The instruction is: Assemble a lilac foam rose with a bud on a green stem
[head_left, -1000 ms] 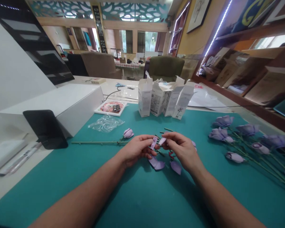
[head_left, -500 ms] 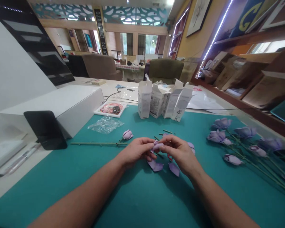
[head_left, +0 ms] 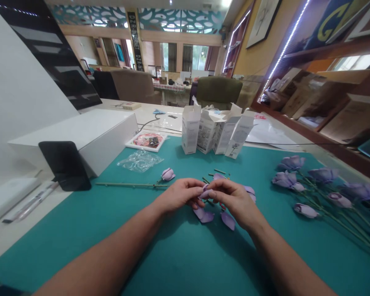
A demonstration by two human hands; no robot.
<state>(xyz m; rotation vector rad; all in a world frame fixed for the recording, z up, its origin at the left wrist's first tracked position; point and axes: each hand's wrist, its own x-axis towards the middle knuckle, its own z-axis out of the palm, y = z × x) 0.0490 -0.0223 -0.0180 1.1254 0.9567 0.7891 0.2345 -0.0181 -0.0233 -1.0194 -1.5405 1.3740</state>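
While small curved lilac petal pieces [head_left: 206, 193] sit above the flat teal mat [head_left: 185, 255], the left hand [head_left: 182, 194] and right hand [head_left: 234, 200] pinch them, each grip nearly closed; a padded olive chair [head_left: 219, 90] stands at twelve o'clock.

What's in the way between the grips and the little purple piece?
Nothing visible: the left grip and right grip already have their fingers on the little purple piece. The loose petal lies on the green mat, nearer the person, not between them.
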